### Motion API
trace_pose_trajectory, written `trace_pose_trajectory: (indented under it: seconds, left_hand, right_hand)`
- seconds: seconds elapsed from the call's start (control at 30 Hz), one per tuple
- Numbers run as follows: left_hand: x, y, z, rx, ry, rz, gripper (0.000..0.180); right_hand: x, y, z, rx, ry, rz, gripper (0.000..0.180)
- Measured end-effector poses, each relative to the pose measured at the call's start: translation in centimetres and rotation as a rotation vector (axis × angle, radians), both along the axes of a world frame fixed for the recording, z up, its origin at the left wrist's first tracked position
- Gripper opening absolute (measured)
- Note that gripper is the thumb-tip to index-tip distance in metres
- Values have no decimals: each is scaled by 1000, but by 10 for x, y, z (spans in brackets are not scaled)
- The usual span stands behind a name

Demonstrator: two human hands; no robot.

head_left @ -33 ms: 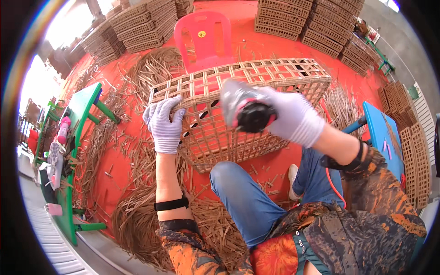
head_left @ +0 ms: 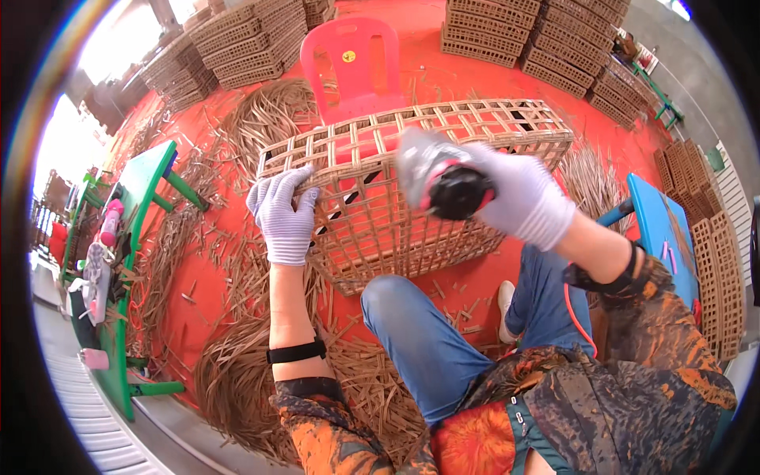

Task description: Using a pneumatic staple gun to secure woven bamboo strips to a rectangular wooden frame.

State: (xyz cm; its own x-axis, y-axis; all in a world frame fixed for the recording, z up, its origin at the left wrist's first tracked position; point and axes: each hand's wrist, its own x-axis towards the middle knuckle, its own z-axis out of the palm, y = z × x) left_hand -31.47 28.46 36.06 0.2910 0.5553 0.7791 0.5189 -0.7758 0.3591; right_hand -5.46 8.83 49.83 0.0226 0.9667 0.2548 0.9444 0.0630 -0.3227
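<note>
Across the middle, in front of my knees, stands a large woven basket of brown open lattice, its rim strip facing up. My left hand, in a pale striped glove, grips the basket's upper left corner, fingers over the edge. Gloved too, my right hand is wrapped round a silver nail gun with a black round cap and red ring. Motion smears the gun's front, which is over the basket's upper middle. Whether it touches the lattice I cannot tell. A red hose hangs below my right wrist.
Behind the basket is a red plastic chair. Stacked woven baskets line the back. A green bench holding tools stands left, a blue stool right. Loose brown strips cover much of the red floor.
My right hand and the nail gun have moved slightly to the right along the basket. My left hand stays at its corner.
</note>
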Motion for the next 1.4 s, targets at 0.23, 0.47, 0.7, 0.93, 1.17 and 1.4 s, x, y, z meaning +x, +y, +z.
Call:
trace_pose_trajectory:
  seconds: [0.23,0.47,0.7,0.93,1.17,1.4]
  left_hand:
    - [-19,-42,-18,37,84,38,35]
    - [-23,-66,-36,59,143,56,38]
    - [-27,-65,-43,-21,251,227,36]
    - [-18,-81,-35,95,343,335,35]
    - [11,-76,-31,27,91,600,41]
    - [-117,24,-79,-713,-501,400,43]
  right_hand:
    - [145,-110,5,3,-40,-407,54]
    - [376,-297,-82,-353,-240,-1158,42]
    - [471,-487,-152,-654,-305,-1601,45]
    - [467,-543,-200,-603,-201,-1784,61]
    - [454,-415,-115,-335,19,-1293,53]
    - [333,-145,-141,125,340,-514,69]
